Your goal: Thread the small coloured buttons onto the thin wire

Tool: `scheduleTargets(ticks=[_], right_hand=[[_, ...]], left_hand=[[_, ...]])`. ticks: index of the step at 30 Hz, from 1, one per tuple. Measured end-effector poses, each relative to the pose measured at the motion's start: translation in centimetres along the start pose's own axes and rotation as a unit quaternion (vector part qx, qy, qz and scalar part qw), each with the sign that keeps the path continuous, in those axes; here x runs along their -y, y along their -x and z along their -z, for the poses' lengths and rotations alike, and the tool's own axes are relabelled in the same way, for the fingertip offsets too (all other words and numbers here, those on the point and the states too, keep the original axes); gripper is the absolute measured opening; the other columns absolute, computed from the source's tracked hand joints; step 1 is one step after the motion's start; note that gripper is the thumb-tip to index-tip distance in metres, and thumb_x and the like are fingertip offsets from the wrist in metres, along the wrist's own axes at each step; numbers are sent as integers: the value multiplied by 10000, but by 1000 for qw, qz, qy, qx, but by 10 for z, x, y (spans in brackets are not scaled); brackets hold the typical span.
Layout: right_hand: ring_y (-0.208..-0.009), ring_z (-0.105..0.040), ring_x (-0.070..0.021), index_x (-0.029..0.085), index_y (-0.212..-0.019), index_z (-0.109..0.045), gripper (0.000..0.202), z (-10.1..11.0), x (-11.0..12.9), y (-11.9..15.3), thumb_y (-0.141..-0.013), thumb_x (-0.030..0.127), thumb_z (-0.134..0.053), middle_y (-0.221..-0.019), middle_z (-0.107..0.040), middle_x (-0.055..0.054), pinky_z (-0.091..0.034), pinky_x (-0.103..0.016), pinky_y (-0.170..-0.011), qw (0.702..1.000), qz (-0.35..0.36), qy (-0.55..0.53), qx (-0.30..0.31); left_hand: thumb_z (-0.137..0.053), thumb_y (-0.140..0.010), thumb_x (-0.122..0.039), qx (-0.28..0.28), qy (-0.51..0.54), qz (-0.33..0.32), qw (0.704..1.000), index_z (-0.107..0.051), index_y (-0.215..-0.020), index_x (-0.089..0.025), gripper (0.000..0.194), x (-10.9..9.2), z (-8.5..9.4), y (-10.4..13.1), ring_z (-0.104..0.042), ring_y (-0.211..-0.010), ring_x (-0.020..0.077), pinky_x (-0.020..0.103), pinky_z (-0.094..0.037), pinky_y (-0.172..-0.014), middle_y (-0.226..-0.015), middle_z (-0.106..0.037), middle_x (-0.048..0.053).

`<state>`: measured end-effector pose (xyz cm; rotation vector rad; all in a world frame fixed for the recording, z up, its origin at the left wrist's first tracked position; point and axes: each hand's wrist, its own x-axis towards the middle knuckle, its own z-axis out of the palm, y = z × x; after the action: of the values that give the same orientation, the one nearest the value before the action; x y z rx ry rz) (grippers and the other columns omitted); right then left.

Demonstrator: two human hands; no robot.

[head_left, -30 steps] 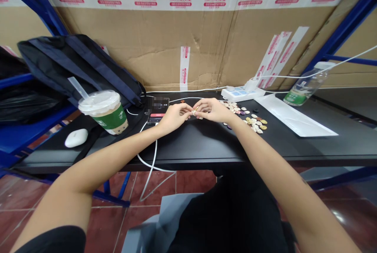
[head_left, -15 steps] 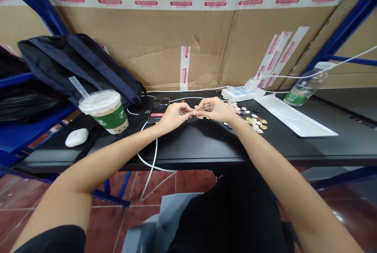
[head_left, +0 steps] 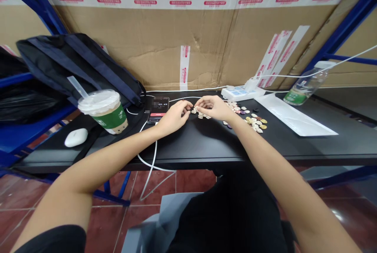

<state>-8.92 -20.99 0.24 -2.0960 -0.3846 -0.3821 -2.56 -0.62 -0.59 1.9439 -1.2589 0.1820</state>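
Over the black table (head_left: 203,143), my left hand (head_left: 176,116) is beside a few small cream pieces, its thumb and fingers apart with nothing between them. My right hand (head_left: 214,107) hovers just right of it, fingers curled toward the thumb; whether they hold anything is too small to make out. Cream pieces (head_left: 202,115) lie on the table between and below the hands. Right of my right wrist, a loose group of small flat pieces (head_left: 257,122) in cream, yellow, brown and purple is spread out.
A lidded cup (head_left: 107,111), a white case (head_left: 75,137), a phone (head_left: 159,105) with a cable and a backpack (head_left: 85,64) are at left. A power strip (head_left: 240,94), white pouch (head_left: 294,115) and bottle (head_left: 306,84) stand at right. Cardboard (head_left: 147,37) rises behind.
The fingertips, which met around a small cream piece, have parted. My left hand's fingers have opened, and more cream pieces show beneath my right hand.
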Motion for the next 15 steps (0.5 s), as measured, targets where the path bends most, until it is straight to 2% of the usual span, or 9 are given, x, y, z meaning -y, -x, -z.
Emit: scheduleTargets(ticks=[3,6,9,15], right_hand=[[-637,-594,-144,136,-900,-742,203,2,-7,-2,-795,282,-648,-734,-679,-43,-476,-279,-612,996,-4,89,-26],[-654,-588,-143,152,-889,-766,200,2,-11,-2,-793,235,-613,-776,-684,-45,-462,-276,-618,989,-15,145,-38],[-677,-593,-145,156,-899,-773,202,3,-14,-2,-796,217,-611,-838,-684,-58,-477,-285,-656,985,-16,168,-47],[-705,-585,-146,172,-894,-761,167,3,-18,-2,-797,225,-635,-891,-647,-57,-485,-297,-701,982,38,174,-64]], left_hand=[[-498,-864,-83,36,-107,-13,994,-606,-1051,-152,226,0,2,4,-619,-979,209,387,-500,-970,-1096,-594,100],[-479,-851,-79,62,-150,7,987,-584,-1053,-167,244,3,2,7,-607,-978,229,399,-499,-952,-1064,-559,92],[-472,-839,-72,73,-154,15,985,-567,-1064,-182,268,6,0,8,-604,-963,225,391,-504,-930,-1059,-538,83],[-451,-814,-20,90,-96,-4,991,-582,-1061,-180,323,8,-3,8,-609,-936,184,344,-510,-928,-1043,-529,65]])
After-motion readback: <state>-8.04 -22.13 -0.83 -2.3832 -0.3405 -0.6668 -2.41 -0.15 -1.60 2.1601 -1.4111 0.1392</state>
